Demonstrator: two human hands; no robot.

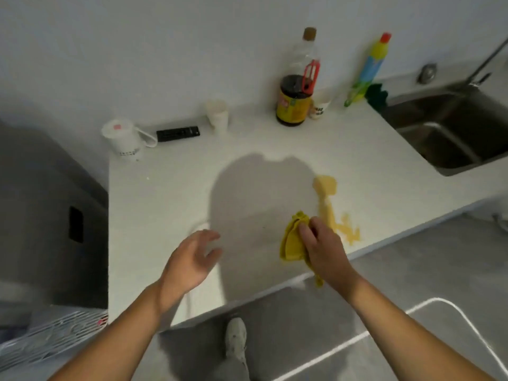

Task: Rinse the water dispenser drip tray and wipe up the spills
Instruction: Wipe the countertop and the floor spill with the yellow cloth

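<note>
Two hands are ours: the right hand (320, 250) grips a yellow cloth (291, 242) on the table (165, 188), the left hand (192, 258) hovers open, and the yellow spill (328, 202) just beyond the cloth remains, drip tray unseen.

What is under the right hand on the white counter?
The right hand presses a crumpled yellow cloth on the white counter, beside a yellow liquid spill. Whether more spill lies beneath the cloth cannot be seen; cloth and hand cover it.
</note>
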